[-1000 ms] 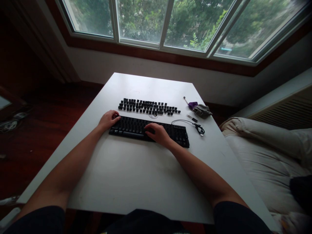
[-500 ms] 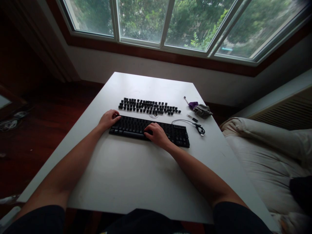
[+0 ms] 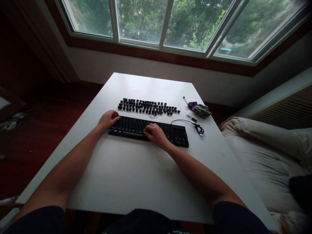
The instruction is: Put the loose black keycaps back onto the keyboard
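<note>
A black keyboard (image 3: 131, 126) lies across the white table, with caps showing along its front row and right end, while much of its upper area looks bare of them. My left hand (image 3: 108, 119) grips its far left corner, thumb over the top edge. Over the middle of the front rows is my right hand (image 3: 156, 133), thumb and fingers pinched together low on the keys. Whatever is between those fingertips is hidden. Just beyond the keyboard, loose black keycaps (image 3: 138, 105) stand in several rows.
On the table's right lie a coiled USB cable (image 3: 200, 130), a small tool with thin wire prongs (image 3: 192, 118), a grey and purple cloth (image 3: 201, 110) and a thin brush-like stick (image 3: 185, 99). A light padded seat (image 3: 248, 156) stands beside the table (image 3: 131, 182); windows (image 3: 141, 22) are beyond.
Both hands keep nearly the same places on the keyboard. My right fingers shift very slightly, and the whole view moves a touch.
</note>
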Available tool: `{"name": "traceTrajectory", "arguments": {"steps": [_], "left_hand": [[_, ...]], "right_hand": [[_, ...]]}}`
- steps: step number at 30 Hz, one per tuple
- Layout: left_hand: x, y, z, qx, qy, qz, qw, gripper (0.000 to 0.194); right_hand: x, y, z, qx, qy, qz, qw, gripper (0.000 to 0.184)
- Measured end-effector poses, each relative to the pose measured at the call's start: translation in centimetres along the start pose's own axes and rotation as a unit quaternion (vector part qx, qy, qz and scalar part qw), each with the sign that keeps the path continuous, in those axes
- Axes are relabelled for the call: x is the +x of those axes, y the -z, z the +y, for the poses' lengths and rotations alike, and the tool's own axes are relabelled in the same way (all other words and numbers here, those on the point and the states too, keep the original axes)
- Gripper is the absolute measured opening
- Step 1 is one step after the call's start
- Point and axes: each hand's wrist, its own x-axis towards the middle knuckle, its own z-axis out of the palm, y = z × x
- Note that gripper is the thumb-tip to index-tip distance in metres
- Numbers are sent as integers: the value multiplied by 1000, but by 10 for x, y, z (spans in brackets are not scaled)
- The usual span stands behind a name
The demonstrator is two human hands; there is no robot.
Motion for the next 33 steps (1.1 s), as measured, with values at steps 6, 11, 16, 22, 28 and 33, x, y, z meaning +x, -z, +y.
{"name": "traceTrajectory", "arguments": {"steps": [6, 11, 16, 22, 28, 33], "left_hand": [[0, -1, 0, 2, 2, 1, 1000, 32], [0, -1, -1, -1, 3, 3, 1000, 32], [-1, 0, -1, -9, 0, 3, 1000, 32], [-1, -1, -3, -3, -8, 1, 1000, 32], [-1, -1, -2, -4, -11, 9, 1000, 30], [0, 2, -1, -18, -18, 9, 1000, 31]], "right_hand": [[5, 1, -2, -11, -7, -17, 1000, 6], [8, 0, -5, -42, -23, -36, 998, 4], [11, 9, 4, 27, -46, -40, 998, 7], [18, 58, 52, 32, -117, 97, 988, 19], [13, 95, 117, -47, -192, 167, 966, 24], [6, 104, 147, -79, -224, 145, 961, 26]]}}
